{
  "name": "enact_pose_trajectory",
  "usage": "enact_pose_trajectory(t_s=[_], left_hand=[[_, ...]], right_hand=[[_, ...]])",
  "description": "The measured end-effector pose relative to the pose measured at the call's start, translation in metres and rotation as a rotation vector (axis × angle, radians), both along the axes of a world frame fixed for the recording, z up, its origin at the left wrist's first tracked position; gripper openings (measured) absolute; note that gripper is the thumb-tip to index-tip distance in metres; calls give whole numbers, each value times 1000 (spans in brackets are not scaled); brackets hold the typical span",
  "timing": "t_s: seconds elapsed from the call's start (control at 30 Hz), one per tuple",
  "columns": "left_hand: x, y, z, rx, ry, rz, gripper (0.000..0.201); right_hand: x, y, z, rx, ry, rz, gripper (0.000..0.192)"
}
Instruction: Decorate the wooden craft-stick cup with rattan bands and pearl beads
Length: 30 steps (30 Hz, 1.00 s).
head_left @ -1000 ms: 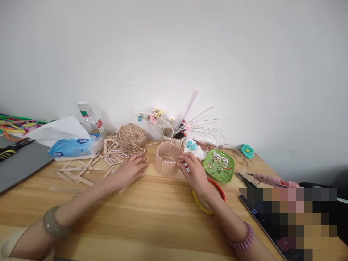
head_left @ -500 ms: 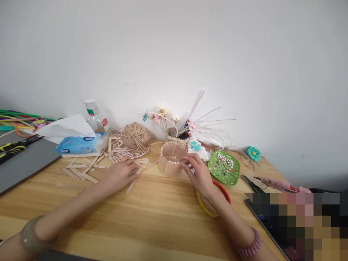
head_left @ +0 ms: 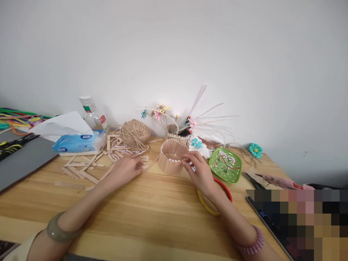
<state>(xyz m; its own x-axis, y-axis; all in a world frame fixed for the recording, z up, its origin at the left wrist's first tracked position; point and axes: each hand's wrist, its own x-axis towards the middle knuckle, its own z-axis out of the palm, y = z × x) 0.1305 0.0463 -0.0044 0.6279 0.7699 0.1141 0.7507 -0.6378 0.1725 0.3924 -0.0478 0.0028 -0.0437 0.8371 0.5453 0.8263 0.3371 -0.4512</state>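
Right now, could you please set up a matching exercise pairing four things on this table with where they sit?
Things:
1. twine ball
2. green dish
3. tissue pack
4. stick cup

Places:
a. right of the right hand
b. far left, by the bottle
c. between both hands
d. at the back, beyond the left hand

Pairs: 1-d, 2-a, 3-b, 4-c

A single camera on the person's head looks forward and slightly down across the desk (head_left: 152, 217) toward the wall (head_left: 174, 54), near enough to show both forearms.
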Motion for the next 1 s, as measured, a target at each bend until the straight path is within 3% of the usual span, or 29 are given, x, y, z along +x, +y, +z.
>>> enact_pose_trajectory(t_s=[0.43, 0.83, 0.93, 1.0], left_hand=[[3, 2, -4, -40, 9, 0, 29], [4, 0, -8, 61, 34, 32, 29], [-2, -3, -7, 87, 51, 19, 30], [-8, -11, -3, 140, 53, -12, 33]], right_hand=[[-8, 12, -4, 27, 43, 26, 18], [-10, 18, -10, 94, -33, 29, 23], [-9, -1, 1, 101, -99, -25, 27], [-4, -34, 17, 86, -194, -92, 27]])
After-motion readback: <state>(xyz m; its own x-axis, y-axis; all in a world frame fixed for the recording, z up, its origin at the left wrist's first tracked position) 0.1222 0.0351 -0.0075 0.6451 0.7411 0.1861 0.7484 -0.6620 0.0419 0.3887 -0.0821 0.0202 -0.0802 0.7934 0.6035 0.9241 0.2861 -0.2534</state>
